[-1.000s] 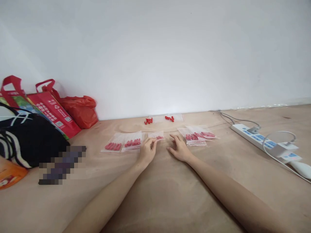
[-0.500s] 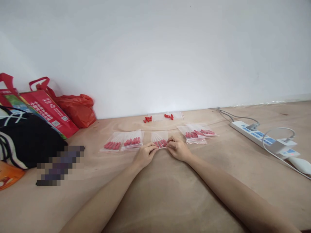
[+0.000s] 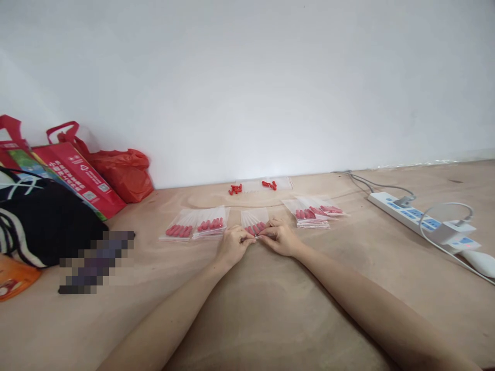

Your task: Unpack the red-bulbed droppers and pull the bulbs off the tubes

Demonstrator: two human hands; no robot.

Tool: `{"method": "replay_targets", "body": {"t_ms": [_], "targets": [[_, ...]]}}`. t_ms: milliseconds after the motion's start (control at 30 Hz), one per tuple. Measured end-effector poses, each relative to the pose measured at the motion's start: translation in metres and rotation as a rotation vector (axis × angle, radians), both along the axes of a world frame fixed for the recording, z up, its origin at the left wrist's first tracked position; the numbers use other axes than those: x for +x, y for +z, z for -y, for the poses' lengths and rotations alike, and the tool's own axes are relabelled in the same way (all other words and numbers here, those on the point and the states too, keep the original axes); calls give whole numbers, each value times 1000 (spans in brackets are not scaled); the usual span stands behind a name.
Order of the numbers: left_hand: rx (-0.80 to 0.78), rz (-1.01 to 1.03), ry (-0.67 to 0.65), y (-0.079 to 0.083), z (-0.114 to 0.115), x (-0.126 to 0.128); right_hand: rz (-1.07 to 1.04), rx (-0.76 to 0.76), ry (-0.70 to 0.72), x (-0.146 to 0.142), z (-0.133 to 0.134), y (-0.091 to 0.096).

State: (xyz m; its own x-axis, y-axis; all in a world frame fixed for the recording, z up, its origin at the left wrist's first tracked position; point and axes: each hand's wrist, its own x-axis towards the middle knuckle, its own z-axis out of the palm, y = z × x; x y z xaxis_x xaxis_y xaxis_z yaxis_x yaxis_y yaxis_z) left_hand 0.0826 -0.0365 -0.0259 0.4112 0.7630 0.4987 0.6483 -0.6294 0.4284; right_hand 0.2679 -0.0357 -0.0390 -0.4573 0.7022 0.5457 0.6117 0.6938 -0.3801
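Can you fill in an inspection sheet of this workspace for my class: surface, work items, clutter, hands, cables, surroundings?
Surface: brown, wood-like surface.
Work items: middle clear bag with red pieces inside; more filled bags on the left and right; loose red pieces near the wall.
Clutter: red plastic bag, printed bag, black striped item, orange item and pixelated object, all at far left.
Hands: left hand and right hand both pinch the middle clear bag's near edge.
Cables: grey cables and white cable around the power strip at right.
Surroundings: pale wall behind; other people, nothing seen.
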Motion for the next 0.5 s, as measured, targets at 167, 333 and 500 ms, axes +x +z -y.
{"method": "replay_targets", "body": {"t_ms": [167,333,500], "targets": [[8,16,-7,3,0,0,21,-43,-32,-1,1,3],[-10,36,-62,6,-1,-1,-63,-103,-39,-1,-4,1],[-8,33,-42,7,-1,0,-115,-141,-16,1,-6,-2]]}}
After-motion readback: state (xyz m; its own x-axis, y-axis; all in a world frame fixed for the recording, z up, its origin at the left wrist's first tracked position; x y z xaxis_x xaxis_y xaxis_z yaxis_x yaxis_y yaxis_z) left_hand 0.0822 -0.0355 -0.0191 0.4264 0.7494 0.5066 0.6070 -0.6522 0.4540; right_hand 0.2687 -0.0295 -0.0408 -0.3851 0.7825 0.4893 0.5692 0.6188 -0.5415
